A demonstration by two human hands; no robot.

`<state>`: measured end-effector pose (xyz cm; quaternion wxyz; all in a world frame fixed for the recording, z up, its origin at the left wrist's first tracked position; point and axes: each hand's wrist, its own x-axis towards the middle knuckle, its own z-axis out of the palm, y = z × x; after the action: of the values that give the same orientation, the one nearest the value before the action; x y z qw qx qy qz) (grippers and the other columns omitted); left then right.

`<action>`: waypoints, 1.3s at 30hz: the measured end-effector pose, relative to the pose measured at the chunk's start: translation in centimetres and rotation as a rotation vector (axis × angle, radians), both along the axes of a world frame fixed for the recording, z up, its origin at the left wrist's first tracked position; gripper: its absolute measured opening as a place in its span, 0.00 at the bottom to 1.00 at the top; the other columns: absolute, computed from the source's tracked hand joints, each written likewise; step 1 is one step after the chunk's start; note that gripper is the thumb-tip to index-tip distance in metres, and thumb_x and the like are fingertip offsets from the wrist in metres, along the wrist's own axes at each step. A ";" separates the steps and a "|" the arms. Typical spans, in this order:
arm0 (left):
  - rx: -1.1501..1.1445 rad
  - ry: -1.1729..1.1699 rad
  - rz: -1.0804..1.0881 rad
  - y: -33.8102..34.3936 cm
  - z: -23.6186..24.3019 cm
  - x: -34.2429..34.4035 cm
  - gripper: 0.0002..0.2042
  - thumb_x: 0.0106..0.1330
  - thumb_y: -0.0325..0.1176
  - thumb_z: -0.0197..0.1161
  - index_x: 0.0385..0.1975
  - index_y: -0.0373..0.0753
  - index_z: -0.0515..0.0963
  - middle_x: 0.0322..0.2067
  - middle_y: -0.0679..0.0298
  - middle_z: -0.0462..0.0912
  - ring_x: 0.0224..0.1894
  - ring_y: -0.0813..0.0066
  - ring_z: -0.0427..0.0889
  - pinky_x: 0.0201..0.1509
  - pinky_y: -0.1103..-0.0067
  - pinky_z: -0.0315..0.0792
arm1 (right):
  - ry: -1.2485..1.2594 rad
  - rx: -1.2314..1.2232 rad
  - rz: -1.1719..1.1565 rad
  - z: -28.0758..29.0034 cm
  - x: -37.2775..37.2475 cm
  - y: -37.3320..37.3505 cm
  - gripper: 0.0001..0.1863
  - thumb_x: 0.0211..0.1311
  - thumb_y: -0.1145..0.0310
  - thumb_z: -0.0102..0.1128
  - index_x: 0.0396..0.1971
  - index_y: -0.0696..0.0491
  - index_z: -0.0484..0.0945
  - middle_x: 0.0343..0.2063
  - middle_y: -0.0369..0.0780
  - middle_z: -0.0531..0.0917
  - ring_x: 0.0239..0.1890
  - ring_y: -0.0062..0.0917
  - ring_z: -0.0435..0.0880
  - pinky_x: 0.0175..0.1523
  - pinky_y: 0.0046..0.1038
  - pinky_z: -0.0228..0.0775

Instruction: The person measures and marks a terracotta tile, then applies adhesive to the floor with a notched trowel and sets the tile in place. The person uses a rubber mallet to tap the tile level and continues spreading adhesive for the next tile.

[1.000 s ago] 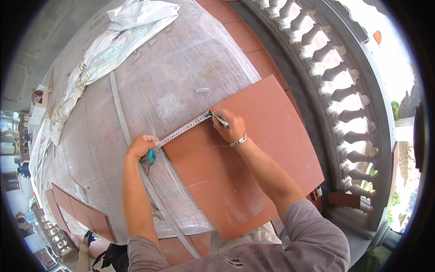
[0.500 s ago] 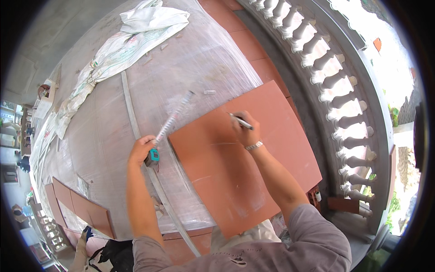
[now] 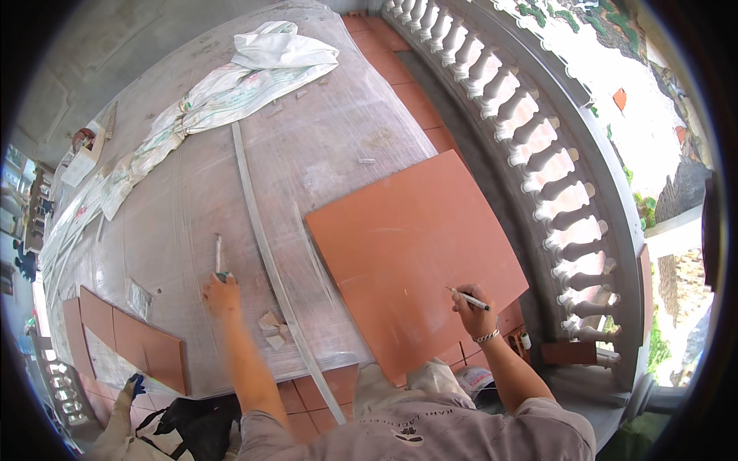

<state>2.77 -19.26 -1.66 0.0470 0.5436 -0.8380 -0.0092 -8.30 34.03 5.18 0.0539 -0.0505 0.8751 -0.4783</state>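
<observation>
My left hand (image 3: pixel 223 297) is closed on a teal tape measure (image 3: pixel 222 275), largely hidden by my fingers, its short white blade (image 3: pixel 218 250) pointing away from me over a plastic-wrapped stack (image 3: pixel 184 223). My right hand (image 3: pixel 473 315) grips a thin silver-and-black marker (image 3: pixel 477 301) above the lower right part of a large square terracotta tile (image 3: pixel 407 230). That tile lies at the stack’s right front corner, with faint pale marks on its face. A long grey strip (image 3: pixel 254 200) runs between my left hand and the tile.
A crumpled white sack (image 3: pixel 261 50) lies across the stack’s far part. Cut tiles (image 3: pixel 150 361) sit at lower left, near a dark bag (image 3: pixel 196 422) and someone’s beige-clad limb (image 3: pixel 115 422). A balustrade (image 3: pixel 569 223) curves along the right; a box (image 3: pixel 81 161) stands far left.
The tape has left the tile’s upper edge, its blade now shorter, carried left and down by my left hand. My right hand has moved down and right with the marker.
</observation>
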 end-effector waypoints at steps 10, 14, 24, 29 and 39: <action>0.458 0.019 -0.179 10.3 -1.8 -3.4 0.23 0.67 0.39 0.58 0.57 0.32 0.70 0.53 0.45 0.75 0.57 0.46 0.74 0.57 0.58 0.72 | -0.097 -0.030 0.277 1.2 6.2 0.4 0.11 0.62 0.74 0.58 0.45 0.55 0.78 0.27 0.42 0.85 0.27 0.26 0.88 0.33 0.27 0.79; 0.555 0.395 -0.309 11.8 1.0 -6.2 0.17 0.67 0.36 0.58 0.47 0.28 0.76 0.36 0.48 0.83 0.47 0.56 0.82 0.47 0.67 0.78 | -0.007 0.036 0.395 1.2 6.4 2.2 0.16 0.60 0.64 0.64 0.46 0.55 0.77 0.31 0.42 0.85 0.33 0.32 0.88 0.37 0.30 0.79; 1.595 1.098 -0.038 42.2 4.5 -9.1 0.16 0.66 0.31 0.59 0.48 0.35 0.63 0.39 0.60 0.72 0.33 0.72 0.79 0.32 0.70 0.79 | -0.088 0.291 0.421 4.8 7.0 15.6 0.21 0.55 0.64 0.70 0.46 0.55 0.75 0.31 0.45 0.83 0.35 0.38 0.85 0.40 0.35 0.77; 1.761 0.846 -0.063 52.8 6.2 -3.5 0.17 0.67 0.32 0.59 0.50 0.35 0.62 0.42 0.60 0.71 0.41 0.70 0.79 0.39 0.70 0.80 | -0.131 0.263 0.232 7.1 13.5 25.9 0.13 0.53 0.70 0.68 0.38 0.56 0.79 0.26 0.47 0.81 0.28 0.40 0.83 0.35 0.34 0.75; 1.903 0.673 -0.175 56.6 7.5 -6.9 0.15 0.67 0.34 0.60 0.47 0.38 0.64 0.43 0.60 0.72 0.43 0.70 0.79 0.41 0.70 0.79 | 0.031 0.327 0.109 8.2 14.1 29.4 0.11 0.53 0.72 0.66 0.37 0.57 0.79 0.23 0.45 0.80 0.26 0.36 0.83 0.33 0.31 0.73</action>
<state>-4.11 37.30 5.79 -0.1728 0.2610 -0.4626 -0.8294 5.82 63.39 13.40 0.0737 -0.0960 0.9379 -0.3252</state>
